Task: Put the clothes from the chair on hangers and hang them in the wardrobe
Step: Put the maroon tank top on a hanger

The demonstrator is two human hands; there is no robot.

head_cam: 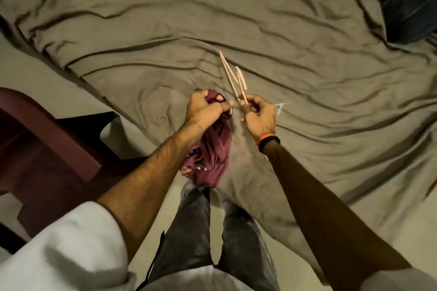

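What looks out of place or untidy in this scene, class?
The maroon printed garment hangs bunched from the left hand, not yet on the pale pink plastic hanger the right hand holds. The olive bedsheet is rumpled.

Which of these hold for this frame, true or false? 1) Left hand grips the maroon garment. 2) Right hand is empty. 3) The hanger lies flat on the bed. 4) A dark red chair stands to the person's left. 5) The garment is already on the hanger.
1) True. The left hand has its grip on the bunched maroon garment.
2) False. The right hand holds the pale hanger.
3) False. The hanger is held up above the bed sheet, in the right hand's fingers.
4) True. The dark red chair is at the left.
5) False. The garment hangs from the left hand, apart from the hanger.
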